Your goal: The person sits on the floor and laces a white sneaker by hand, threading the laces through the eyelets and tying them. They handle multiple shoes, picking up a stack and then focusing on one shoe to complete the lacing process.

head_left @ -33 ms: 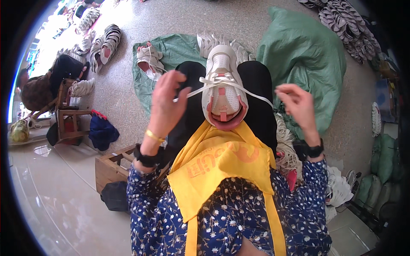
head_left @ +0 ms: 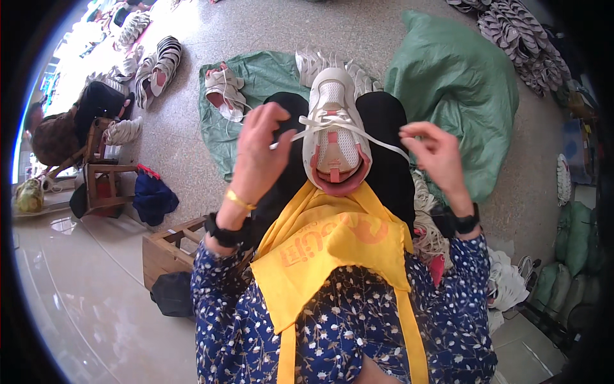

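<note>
Shoe: white sneaker (head_left: pixel 334 131) on lap, toe at 12 o'clock.
Lace: white lace (head_left: pixel 358 132) crosses it, 9 to 3 o'clock.
Left hand: left hand (head_left: pixel 259 153) pinches one end.
Right hand: right hand (head_left: pixel 435 153) pinches the other.

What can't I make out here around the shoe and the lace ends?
- Head view: the sole of the white shoe faces down onto the lap, hidden.
- Left end of the white lace: closed inside the left hand.
- Right end: too thin to trace in the right hand.
- Shoe's heel: covered by the yellow apron.
- Shoes at top right: bent and cut by the fisheye rim.
</note>
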`<state>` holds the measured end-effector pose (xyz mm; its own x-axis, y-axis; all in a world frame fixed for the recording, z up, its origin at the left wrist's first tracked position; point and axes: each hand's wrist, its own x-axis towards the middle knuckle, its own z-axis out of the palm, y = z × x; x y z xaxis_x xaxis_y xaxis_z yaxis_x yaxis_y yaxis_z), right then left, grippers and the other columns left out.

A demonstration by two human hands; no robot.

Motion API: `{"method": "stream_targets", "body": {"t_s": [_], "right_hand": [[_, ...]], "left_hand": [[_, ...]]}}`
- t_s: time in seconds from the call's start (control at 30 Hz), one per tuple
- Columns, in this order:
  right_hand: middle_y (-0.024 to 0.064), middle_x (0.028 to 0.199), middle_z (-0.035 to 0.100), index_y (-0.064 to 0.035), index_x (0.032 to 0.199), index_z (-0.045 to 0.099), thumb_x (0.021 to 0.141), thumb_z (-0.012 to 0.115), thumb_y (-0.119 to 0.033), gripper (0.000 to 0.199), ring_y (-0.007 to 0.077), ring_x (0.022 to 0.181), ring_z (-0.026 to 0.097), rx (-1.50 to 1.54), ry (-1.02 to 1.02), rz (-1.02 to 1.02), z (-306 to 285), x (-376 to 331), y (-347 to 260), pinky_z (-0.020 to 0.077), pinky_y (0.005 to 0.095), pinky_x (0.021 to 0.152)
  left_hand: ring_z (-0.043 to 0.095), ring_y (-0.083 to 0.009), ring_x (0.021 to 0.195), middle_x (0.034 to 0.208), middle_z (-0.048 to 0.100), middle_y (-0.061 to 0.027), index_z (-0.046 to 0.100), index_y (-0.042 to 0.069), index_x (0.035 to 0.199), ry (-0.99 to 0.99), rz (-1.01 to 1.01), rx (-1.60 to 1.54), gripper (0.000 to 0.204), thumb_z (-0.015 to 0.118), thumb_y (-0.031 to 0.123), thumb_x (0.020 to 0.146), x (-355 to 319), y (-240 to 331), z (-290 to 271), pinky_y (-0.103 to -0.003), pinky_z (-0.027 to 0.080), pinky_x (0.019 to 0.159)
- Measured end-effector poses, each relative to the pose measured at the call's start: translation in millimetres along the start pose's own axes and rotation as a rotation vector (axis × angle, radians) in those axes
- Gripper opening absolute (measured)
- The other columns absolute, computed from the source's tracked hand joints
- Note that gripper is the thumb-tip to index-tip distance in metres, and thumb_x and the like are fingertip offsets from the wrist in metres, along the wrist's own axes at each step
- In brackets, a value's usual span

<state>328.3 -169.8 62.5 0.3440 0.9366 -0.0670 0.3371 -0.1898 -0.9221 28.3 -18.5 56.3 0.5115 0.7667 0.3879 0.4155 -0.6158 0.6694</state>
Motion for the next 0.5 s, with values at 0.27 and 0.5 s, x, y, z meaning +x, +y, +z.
{"method": "stream_targets", "body": {"t_s": [0.27, 0.5], "right_hand": [[0.0079, 0.078, 0.072, 0.0004, 0.097, 0.072, 0.087, 0.078, -0.009, 0.015, 0.0099, 0.054, 0.055, -0.238, -0.164, -0.147, 52, 24, -32, 0.0456, 0.0285, 0.054], [0.0102, 0.072, 0.067, 0.0032, 0.092, 0.065, 0.093, 0.070, -0.006, 0.011, 0.0112, 0.056, 0.056, -0.184, -0.190, -0.162, 52, 26, -21, 0.0469, 0.0306, 0.055]], "left_hand": [[0.060, -0.0122, 0.080, 0.092, 0.063, -0.0017, 0.058, 0.002, 0.102, -0.147, -0.069, -0.235, 0.009, 0.065, 0.003, 0.097, 18, -17, 24, -0.027, 0.051, 0.071], [0.053, -0.0037, 0.081, 0.090, 0.057, 0.0038, 0.059, 0.002, 0.096, -0.079, -0.363, -0.839, 0.006, 0.061, 0.003, 0.101, 2, -9, 43, -0.021, 0.047, 0.075]]}}
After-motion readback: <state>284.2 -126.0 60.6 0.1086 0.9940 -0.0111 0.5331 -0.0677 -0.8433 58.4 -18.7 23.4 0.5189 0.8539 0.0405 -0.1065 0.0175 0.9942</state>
